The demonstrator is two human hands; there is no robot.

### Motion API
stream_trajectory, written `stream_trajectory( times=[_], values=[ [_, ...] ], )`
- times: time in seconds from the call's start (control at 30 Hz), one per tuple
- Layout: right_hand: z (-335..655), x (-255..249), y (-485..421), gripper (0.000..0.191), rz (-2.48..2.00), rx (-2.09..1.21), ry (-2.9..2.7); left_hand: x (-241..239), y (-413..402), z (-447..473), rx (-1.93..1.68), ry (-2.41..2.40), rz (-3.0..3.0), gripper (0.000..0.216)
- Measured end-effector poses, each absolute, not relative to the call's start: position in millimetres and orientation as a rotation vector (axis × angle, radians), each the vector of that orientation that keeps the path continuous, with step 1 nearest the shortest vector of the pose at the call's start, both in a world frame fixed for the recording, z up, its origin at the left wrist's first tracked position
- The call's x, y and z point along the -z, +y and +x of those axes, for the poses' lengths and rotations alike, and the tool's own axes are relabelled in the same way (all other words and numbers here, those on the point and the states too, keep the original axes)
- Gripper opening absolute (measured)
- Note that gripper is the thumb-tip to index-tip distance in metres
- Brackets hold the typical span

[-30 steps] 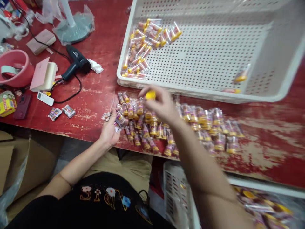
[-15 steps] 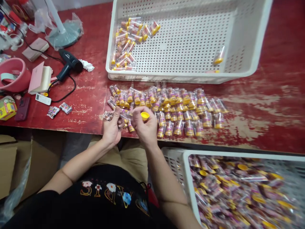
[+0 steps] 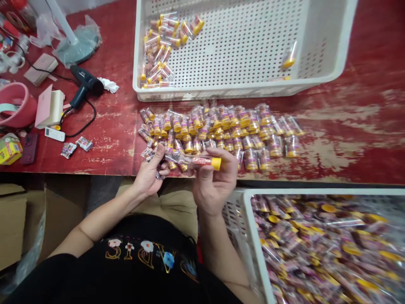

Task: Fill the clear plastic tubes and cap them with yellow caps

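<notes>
My right hand [image 3: 215, 185] pinches a small clear tube with a yellow cap [image 3: 202, 161] and reddish contents, lying sideways between thumb and fingers with the cap to the right. My left hand [image 3: 150, 173] is closed on printed clear plastic sleeves [image 3: 147, 154], thumb on top. A strip of clear film [image 3: 175, 157] runs from the left fingertips to the tube's left end; whether it is around the tube I cannot tell. Just beyond both hands, many yellow-capped tubes in purple-printed wrap [image 3: 243, 118] stand and lie in rows on the red table [image 3: 335, 122].
A white perforated crate [image 3: 221, 90] at the back holds more capped tubes. Another white crate [image 3: 303, 192], at lower right, is heaped with wrapped tubes. On the left lie a hair dryer [image 3: 84, 84], small printed packets [image 3: 84, 143], a notebook [image 3: 50, 107] and a pink tape ring [image 3: 27, 105].
My right hand has moved right and turned, so the tube now lies sideways in view. Film now stretches between both hands. The camera view has shifted slightly.
</notes>
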State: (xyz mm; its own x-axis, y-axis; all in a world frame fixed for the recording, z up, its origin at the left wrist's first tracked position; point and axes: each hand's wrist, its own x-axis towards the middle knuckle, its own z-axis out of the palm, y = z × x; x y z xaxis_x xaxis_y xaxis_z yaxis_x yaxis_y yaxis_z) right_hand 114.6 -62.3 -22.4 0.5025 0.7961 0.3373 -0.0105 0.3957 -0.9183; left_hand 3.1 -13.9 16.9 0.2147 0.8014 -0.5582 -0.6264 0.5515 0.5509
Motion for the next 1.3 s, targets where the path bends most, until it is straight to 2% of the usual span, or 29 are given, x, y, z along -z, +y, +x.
stream_trajectory(
  times=[0.17, 0.4, 0.57, 0.7, 0.9, 1.07, 1.3],
  values=[
    [116, 21, -75, 0.026, -1.067, -0.423, -1.032, -20, -15, 3, -0.959, 0.961, 0.287, 0.053],
    [125, 27, -91, 0.034, -1.013, -0.727, -1.133, -17, -17, 1, -1.051, 0.979, 0.386, 0.054],
    [129, 30, -93, 0.037, -1.11, -0.56, -1.152, -18, -18, 0, -0.972, 0.957, 0.434, 0.056],
    [129, 27, -93, 0.034, -1.105, -0.678, -1.192, -18, -19, -1, -0.938, 0.922, 0.469, 0.052],
    [123, 25, -91, 0.051, -1.165, -0.606, -1.171, -16, -24, 2, -0.954, 0.945, 0.588, 0.059],
    [119, 24, -87, 0.043, -1.237, -0.419, -1.109, -11, -38, 4, -0.961, 0.851, 0.741, 0.073],
    [114, 23, -86, 0.033, -1.295, -0.306, -0.96, -5, -43, 5, -0.929, 0.786, 0.787, 0.075]
  ],
)
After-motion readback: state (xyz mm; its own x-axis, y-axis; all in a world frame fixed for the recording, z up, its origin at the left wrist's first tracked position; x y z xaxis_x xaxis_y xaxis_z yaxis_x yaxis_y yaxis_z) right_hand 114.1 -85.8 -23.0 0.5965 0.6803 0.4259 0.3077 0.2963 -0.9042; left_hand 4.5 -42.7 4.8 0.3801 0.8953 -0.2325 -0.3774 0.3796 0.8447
